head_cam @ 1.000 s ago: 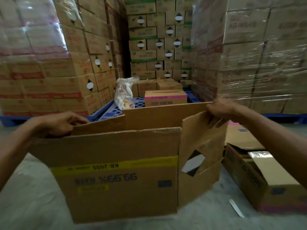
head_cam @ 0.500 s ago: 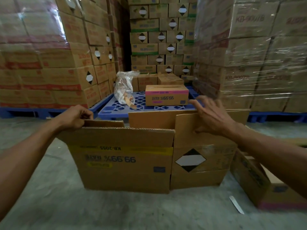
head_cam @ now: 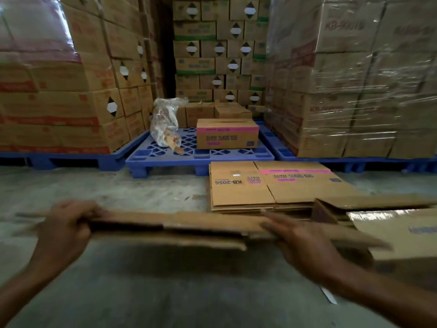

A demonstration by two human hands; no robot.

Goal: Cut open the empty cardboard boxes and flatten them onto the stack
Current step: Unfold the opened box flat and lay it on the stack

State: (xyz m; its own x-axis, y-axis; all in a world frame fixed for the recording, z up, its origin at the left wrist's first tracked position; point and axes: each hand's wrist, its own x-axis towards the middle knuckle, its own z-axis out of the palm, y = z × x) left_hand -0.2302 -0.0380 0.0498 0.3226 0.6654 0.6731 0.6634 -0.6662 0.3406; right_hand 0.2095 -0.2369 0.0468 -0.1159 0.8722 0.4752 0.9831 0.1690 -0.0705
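A flattened cardboard box hangs level above the concrete floor, seen almost edge-on and blurred. My left hand grips its left end. My right hand grips its near edge toward the right. Beyond it, on the floor, lies the stack of flattened boxes, with pink stripes and "KB-2056" print on top. An open cardboard box with shiny tape on a flap stands at the right, partly behind my right arm.
A blue pallet ahead carries a closed box with pink bands and a clear plastic bag. Shrink-wrapped box pallets rise on the left and right. A small white strip lies on the floor at the right.
The box that stood upright between my hands has been pressed flat and now lies level in both hands. The view has shifted, revealing the stack of flattened boxes behind it.
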